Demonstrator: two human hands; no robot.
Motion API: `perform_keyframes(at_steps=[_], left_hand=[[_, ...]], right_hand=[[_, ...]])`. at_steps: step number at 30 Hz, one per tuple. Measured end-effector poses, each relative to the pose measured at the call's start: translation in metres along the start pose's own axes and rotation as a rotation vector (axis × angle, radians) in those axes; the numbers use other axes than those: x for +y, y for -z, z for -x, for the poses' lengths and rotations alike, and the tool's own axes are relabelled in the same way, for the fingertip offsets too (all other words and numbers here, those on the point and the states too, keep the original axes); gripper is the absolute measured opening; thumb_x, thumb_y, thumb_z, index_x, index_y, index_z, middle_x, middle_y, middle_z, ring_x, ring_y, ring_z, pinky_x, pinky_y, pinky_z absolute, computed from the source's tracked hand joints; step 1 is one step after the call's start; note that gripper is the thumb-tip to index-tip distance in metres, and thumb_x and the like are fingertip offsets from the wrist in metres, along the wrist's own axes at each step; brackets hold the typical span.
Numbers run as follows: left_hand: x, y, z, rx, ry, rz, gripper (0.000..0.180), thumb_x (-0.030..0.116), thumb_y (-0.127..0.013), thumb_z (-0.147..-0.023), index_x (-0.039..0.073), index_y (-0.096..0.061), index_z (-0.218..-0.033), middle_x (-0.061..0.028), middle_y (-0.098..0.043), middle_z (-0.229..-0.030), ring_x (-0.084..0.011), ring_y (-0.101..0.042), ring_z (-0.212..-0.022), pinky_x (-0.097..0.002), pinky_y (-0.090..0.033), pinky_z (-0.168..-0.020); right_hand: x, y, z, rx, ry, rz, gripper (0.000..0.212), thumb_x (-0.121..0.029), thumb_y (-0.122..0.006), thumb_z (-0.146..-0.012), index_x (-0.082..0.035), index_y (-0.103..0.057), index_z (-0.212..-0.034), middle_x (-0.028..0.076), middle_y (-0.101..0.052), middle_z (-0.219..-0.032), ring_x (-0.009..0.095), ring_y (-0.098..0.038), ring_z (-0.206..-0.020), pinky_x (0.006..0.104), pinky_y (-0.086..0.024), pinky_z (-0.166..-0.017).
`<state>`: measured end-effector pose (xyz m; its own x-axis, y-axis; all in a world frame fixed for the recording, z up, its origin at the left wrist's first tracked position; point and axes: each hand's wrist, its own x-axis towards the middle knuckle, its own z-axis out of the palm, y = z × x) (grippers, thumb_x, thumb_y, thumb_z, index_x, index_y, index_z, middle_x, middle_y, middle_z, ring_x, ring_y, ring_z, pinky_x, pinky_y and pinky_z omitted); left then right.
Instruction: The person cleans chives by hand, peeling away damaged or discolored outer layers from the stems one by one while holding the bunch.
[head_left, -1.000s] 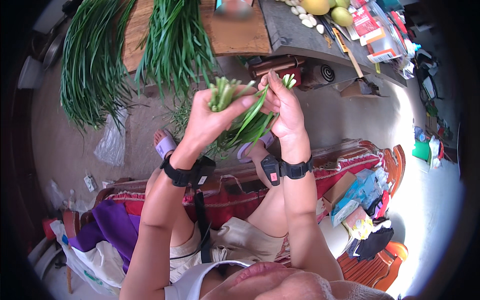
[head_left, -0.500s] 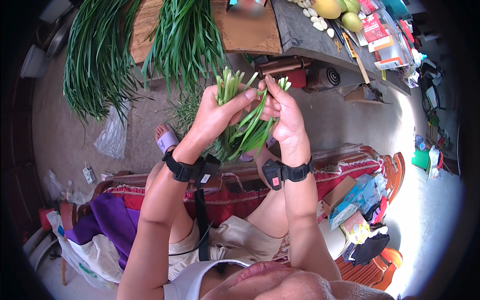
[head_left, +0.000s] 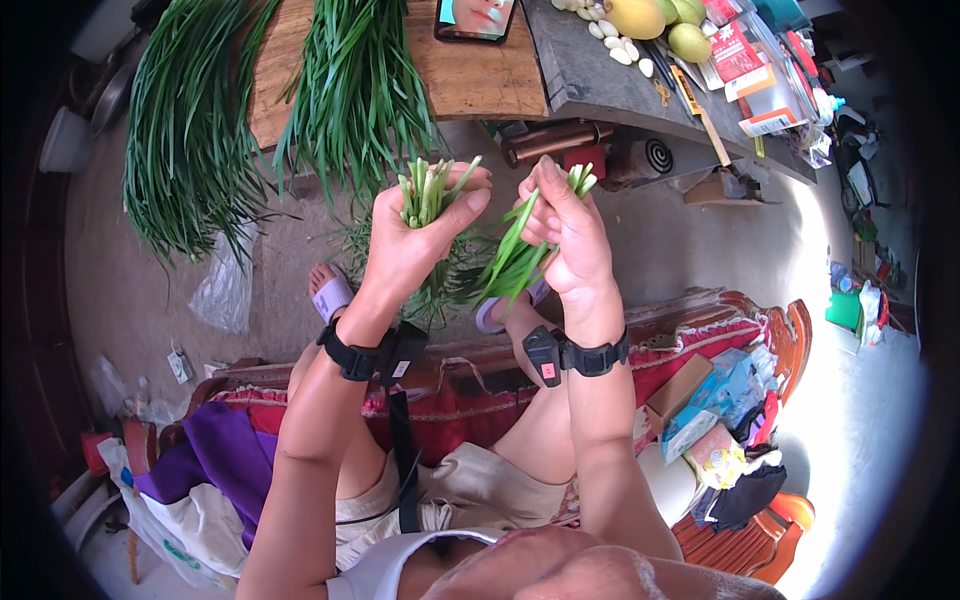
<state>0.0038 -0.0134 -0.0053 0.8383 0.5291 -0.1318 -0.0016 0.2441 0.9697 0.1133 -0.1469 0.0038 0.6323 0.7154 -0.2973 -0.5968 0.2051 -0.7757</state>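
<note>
Okay, now keeps a gap after almost touching, clamping a thick stalk bunch point(head_left: 425, 197) in the left hand point(head_left: 408, 240) and a thinner leafy bunch point(head_left: 513, 266) in the right hand point(head_left: 577, 228), so holding two separate lots.

Smooth, glossy, flat green leaves point(head_left: 512, 262) hang from the right hand point(head_left: 574, 225); beyond the left hand point(head_left: 402, 238) lies a brown wooden board point(head_left: 480, 85) with a grained surface. Left of that hand, a crumpled clear plastic bag point(head_left: 225, 292) shines, and the purple cloth point(head_left: 215, 445) nearer the body looks matt.
</note>
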Motion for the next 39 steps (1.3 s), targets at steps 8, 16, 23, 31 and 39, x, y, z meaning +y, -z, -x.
perform_keyframes(at_steps=[8, 16, 23, 31, 39], left_hand=[[-0.012, -0.008, 0.004, -0.089, -0.004, -0.1, 0.024, 0.017, -0.08, -0.077, 0.001, -0.07, -0.091, 0.0048, -0.059, -0.064, -0.0013, -0.045, -0.048, -0.018, -0.032, -0.042], [-0.005, 0.002, -0.001, -0.213, 0.08, -0.031, 0.02, 0.021, -0.069, -0.087, 0.001, -0.07, -0.091, 0.0018, -0.063, -0.067, -0.0031, -0.045, -0.049, -0.021, -0.035, -0.043], [-0.005, 0.008, -0.001, -0.296, 0.102, -0.07, 0.02, 0.02, -0.066, -0.09, 0.002, -0.066, -0.081, 0.0032, -0.055, -0.059, -0.0038, -0.045, -0.048, -0.0223, -0.033, -0.042], [-0.023, 0.003, 0.0, -0.14, -0.075, -0.269, 0.017, 0.01, -0.071, -0.082, -0.002, -0.068, -0.094, -0.0004, -0.065, -0.073, -0.0045, -0.056, -0.067, -0.0234, -0.047, -0.06], [-0.02, 0.0, -0.003, -0.092, -0.092, -0.291, 0.016, 0.011, -0.067, -0.085, 0.0, -0.069, -0.096, 0.0028, -0.059, -0.067, -0.004, -0.05, -0.059, -0.0238, -0.042, -0.053]], right_hand=[[0.006, -0.011, -0.002, 0.179, 0.194, 0.287, 0.027, -0.029, -0.075, -0.084, -0.009, -0.06, -0.072, -0.009, -0.049, -0.06, 0.0, -0.036, -0.053, 0.0196, -0.024, -0.047], [-0.003, -0.008, 0.001, 0.093, 0.149, 0.557, 0.028, -0.028, -0.071, -0.086, -0.004, -0.064, -0.073, -0.007, -0.053, -0.063, 0.002, -0.045, -0.057, 0.0198, -0.03, -0.049], [-0.002, 0.002, -0.002, -0.019, 0.007, 0.405, 0.027, -0.027, -0.067, -0.09, -0.009, -0.062, -0.07, -0.01, -0.044, -0.058, 0.0, -0.034, -0.05, 0.0212, -0.023, -0.045], [0.007, 0.0, -0.005, 0.089, 0.06, 0.408, 0.029, -0.029, -0.071, -0.087, -0.01, -0.058, -0.069, -0.011, -0.041, -0.058, 0.0, -0.032, -0.051, 0.0214, -0.022, -0.046], [0.009, -0.007, -0.002, 0.08, 0.152, 0.419, 0.023, -0.027, -0.073, -0.085, -0.005, -0.067, -0.08, -0.009, -0.051, -0.065, 0.0, -0.04, -0.057, 0.0207, -0.028, -0.048]])
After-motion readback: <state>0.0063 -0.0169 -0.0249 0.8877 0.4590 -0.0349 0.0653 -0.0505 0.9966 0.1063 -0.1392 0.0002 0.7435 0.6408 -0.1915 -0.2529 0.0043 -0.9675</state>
